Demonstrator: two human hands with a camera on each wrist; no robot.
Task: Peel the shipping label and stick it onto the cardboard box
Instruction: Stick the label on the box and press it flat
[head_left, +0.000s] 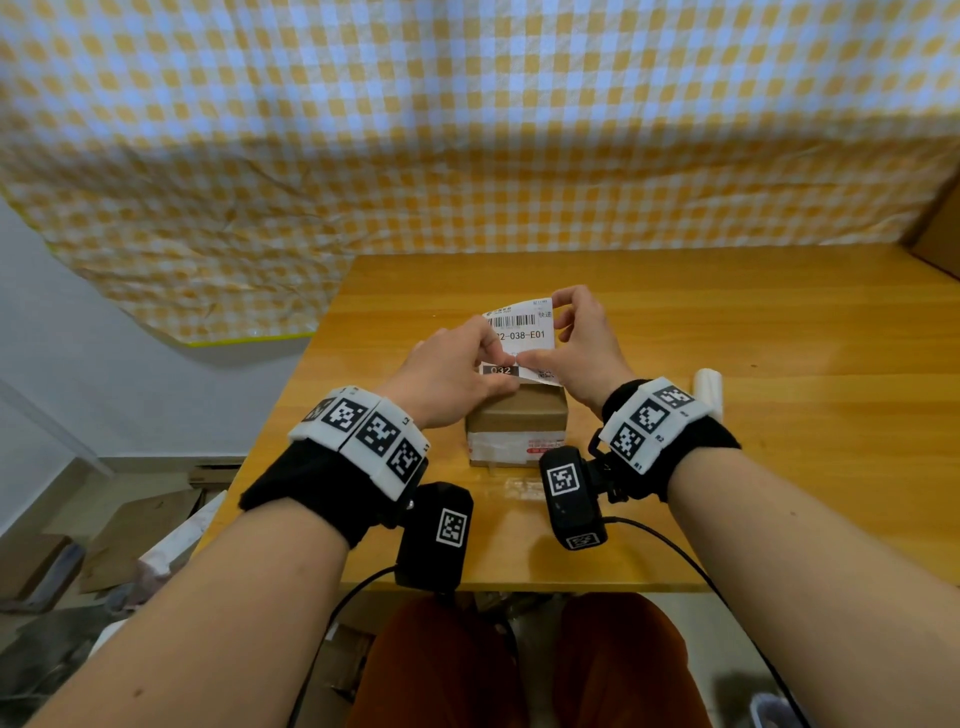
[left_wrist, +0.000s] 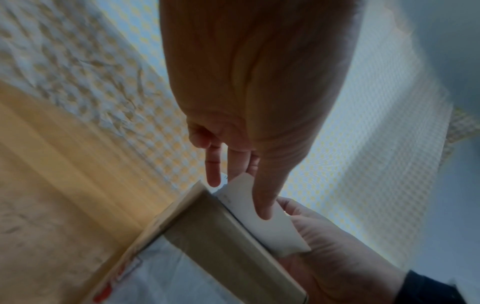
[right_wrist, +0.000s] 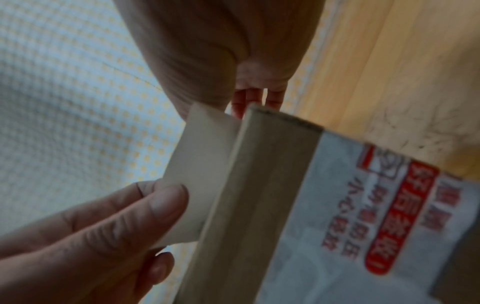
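Note:
A white shipping label (head_left: 523, 332) with a barcode and "038-E01" stands upright over the far top edge of a small cardboard box (head_left: 517, 418) on the wooden table (head_left: 753, 332). My left hand (head_left: 493, 366) pinches the label's lower left part. My right hand (head_left: 563, 332) holds its right side, fingers at the top corner and thumb lower down. In the left wrist view my left thumb lies on the label's blank back (left_wrist: 275, 230), just behind the box (left_wrist: 221, 236). The right wrist view shows the label (right_wrist: 200, 174) rising behind the box edge (right_wrist: 259, 185).
A white roll (head_left: 707, 387) lies on the table to the right of my right wrist. A clear film scrap (head_left: 519, 486) sits in front of the box. A yellow checked cloth (head_left: 467, 130) hangs behind. A large carton (head_left: 935, 228) fills the far right corner.

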